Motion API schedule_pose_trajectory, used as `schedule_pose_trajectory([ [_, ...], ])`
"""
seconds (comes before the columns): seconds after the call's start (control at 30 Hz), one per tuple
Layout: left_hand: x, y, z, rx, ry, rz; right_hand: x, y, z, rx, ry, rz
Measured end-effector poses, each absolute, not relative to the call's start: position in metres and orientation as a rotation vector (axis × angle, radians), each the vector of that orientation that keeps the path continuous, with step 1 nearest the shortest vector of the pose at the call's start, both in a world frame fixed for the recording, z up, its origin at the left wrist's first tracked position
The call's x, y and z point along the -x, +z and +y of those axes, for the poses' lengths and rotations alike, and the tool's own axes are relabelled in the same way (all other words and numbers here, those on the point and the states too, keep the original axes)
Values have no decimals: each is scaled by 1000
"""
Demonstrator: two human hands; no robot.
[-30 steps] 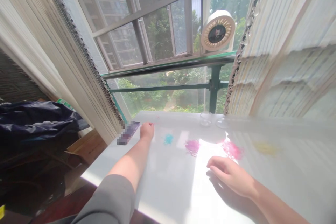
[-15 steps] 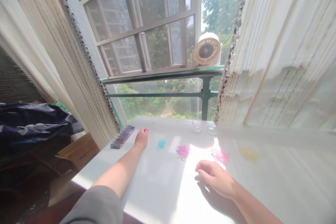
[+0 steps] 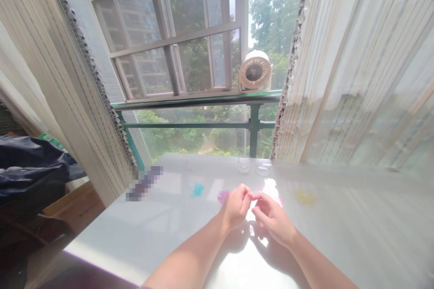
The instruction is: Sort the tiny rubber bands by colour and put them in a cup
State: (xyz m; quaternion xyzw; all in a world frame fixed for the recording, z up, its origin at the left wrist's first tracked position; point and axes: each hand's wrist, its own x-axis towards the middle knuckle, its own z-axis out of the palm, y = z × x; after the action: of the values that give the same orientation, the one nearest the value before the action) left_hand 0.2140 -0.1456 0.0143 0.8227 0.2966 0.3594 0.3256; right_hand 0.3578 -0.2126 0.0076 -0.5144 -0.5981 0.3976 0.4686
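Note:
Over the sunlit part of the white table, my left hand (image 3: 237,207) and my right hand (image 3: 275,222) meet at the fingertips. The left fingers are closed in a pinch. Curled fingers on the right touch the left fingertips. Anything between them is too small to make out. A purple pile (image 3: 223,197) of thin strands lies just behind my left hand, partly covered by it. Behind my right hand, a pink pile (image 3: 280,200) is mostly hidden and washed out by glare. Farther left sits a turquoise pile (image 3: 197,190); a yellow pile (image 3: 305,197) lies to the right.
A small clear jar (image 3: 243,165) and a clear round lid (image 3: 262,170) stand at the table's back edge. Faint pink bits (image 3: 187,163) lie at the back left, near a blurred-out flat object (image 3: 144,184). A round fan (image 3: 254,72) sits on the window rail.
My left hand has come from the table's back left to the middle, meeting my right hand. The right stays near the pink pile. The view has shifted slightly right.

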Motion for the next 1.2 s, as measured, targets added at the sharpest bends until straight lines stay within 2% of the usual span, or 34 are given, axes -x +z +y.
schedule_pose_trajectory([
  [0.23,-204,7,-145,-2072,851,698,-364,4,-208,1273,814,-1451],
  [0.43,-203,10,-147,-2063,808,692,-360,6,-209,1243,909,-1382],
  [0.7,-202,11,-147,-2061,766,683,-364,13,-209,1228,802,-1461],
  [1.2,-204,12,-146,-1908,839,628,-367,13,-209,1302,660,-1517],
])
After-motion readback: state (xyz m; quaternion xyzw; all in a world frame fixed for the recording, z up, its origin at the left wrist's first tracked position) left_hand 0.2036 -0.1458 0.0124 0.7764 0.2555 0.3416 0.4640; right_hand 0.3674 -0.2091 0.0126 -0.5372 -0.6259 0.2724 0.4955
